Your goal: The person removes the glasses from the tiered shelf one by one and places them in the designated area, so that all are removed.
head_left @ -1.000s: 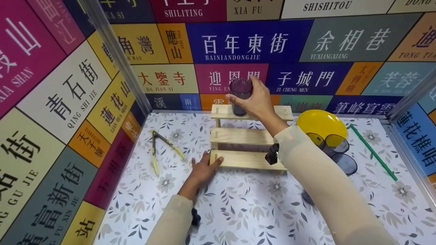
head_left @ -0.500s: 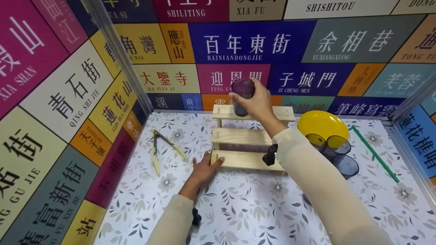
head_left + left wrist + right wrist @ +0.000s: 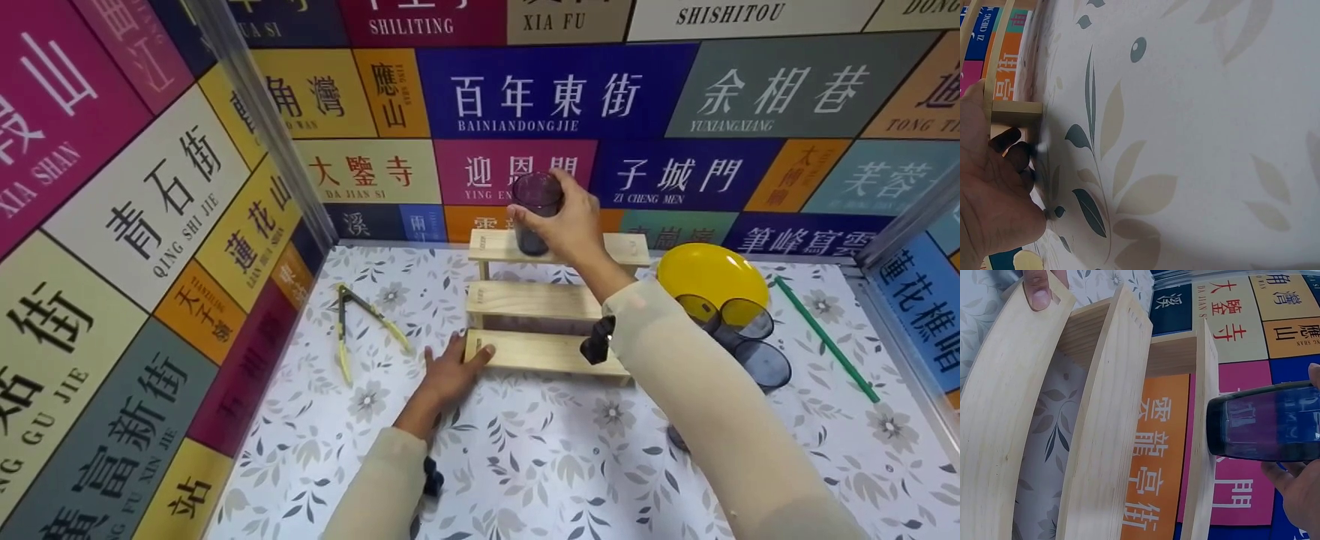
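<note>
A three-step wooden rack (image 3: 536, 300) stands at the back of the table. My right hand (image 3: 574, 225) holds a dark, see-through glass tumbler (image 3: 532, 238), fingers and thumb round its upper side. The tumbler is upright, its base right at the top step, left of the middle. In the right wrist view the tumbler (image 3: 1266, 422) overlaps that step's edge. With my left hand (image 3: 448, 375) I grip the left end of the lowest step, thumb on top. The left wrist view shows its other fingers (image 3: 1013, 157) curled below the board, near a rack leg.
Several tinted glasses (image 3: 761, 360) stand to the right, partly behind my right sleeve. A yellow plate (image 3: 712, 274) lies behind them, and a thin green stick (image 3: 825, 339) farther right. On the left lies a spread yellow-and-black V-shaped tool (image 3: 342, 322). Sign-covered walls (image 3: 555, 90) close off the back and sides.
</note>
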Available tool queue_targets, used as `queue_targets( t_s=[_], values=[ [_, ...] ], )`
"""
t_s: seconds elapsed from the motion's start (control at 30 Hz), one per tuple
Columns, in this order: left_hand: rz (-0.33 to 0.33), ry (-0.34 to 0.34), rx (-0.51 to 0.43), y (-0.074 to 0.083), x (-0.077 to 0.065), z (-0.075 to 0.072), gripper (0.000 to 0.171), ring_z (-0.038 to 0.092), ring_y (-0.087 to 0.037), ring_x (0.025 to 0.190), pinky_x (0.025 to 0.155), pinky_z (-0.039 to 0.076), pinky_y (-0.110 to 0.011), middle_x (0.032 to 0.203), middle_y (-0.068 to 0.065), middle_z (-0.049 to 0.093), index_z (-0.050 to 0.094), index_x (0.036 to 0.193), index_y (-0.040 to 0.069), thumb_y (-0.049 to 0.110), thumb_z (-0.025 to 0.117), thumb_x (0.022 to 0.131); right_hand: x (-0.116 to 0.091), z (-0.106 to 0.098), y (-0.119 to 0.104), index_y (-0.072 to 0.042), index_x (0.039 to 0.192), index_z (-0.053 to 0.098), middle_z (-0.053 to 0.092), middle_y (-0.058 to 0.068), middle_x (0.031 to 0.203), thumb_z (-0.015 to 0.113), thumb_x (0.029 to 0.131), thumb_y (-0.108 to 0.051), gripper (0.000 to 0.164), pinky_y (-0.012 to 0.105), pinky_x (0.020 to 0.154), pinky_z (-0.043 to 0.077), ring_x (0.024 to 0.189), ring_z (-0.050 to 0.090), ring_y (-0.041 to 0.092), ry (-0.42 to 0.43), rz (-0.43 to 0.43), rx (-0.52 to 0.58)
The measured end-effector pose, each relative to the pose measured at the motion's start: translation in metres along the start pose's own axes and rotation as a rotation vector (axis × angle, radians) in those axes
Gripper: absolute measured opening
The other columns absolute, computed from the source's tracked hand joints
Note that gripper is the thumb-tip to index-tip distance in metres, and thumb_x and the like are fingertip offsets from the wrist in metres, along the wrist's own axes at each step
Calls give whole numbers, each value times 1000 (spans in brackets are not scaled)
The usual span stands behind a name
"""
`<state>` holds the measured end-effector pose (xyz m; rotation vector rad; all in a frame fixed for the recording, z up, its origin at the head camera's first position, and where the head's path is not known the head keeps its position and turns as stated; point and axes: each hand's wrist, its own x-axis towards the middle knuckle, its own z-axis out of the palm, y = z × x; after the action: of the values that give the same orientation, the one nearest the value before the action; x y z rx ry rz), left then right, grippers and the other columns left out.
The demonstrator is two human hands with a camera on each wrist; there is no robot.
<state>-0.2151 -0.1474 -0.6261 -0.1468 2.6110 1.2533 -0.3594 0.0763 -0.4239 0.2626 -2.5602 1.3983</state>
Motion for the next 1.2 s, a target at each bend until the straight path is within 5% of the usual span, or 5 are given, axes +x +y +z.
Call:
queue_targets(
  t_s=[0.33,0.57,0.77,1.2],
  values=[
    [-15,-1,-10,3,1,1,86,3,-43,174,138,-15,-64,185,-15,21,34,175,22,74,50,108,-2,-13,5,-12,159,57,71,18,148,96,85,-51,93,51,119,55,136,68,35,43,-38,-26],
    [29,28,21,1,4,4,86,24,-40,171,139,-15,-62,182,-20,29,35,175,17,70,51,109,-8,-27,6,-13,156,59,73,16,145,95,83,-60,93,52,113,59,133,69,35,78,-74,-93],
    [7,33,-9,1,3,3,91,29,-45,168,140,-16,-60,182,-17,28,26,178,21,72,53,107,-17,-40,11,-11,153,62,74,16,142,97,82,-56,91,51,111,60,129,71,34,74,-104,-62],
    [-11,35,-36,-3,2,3,89,9,-47,173,139,-14,-63,183,-17,27,29,177,25,72,55,107,-34,-78,26,-9,150,64,77,17,136,95,85,-55,85,53,108,62,123,73,35,97,-150,-117]
  ],
)
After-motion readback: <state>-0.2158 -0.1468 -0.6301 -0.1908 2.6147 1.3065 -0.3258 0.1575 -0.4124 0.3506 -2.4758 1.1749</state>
